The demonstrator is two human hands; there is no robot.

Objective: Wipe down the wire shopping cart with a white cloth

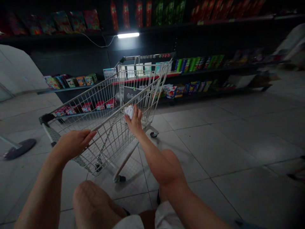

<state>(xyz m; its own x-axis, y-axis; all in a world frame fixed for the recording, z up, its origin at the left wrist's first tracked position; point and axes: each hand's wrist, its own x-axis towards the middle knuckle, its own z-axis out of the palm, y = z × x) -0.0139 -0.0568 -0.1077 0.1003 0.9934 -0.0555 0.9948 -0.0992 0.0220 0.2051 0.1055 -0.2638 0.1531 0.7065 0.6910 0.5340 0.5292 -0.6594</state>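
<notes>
Right hand [135, 120]: fingers pinch white wad [129, 111], nearer handle [149, 57]
Left hand [75, 142]: over near rim [111, 116] of shopping cart [116, 136], grip unclear

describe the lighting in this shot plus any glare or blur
Head view: dim overall, the tube light glaring white against the dark shelving; head view: faint sheen on the floor tiles at right; head view: the snack packets at upper left look murky and soft, while the white wad in the right hand stands out pale.
</notes>
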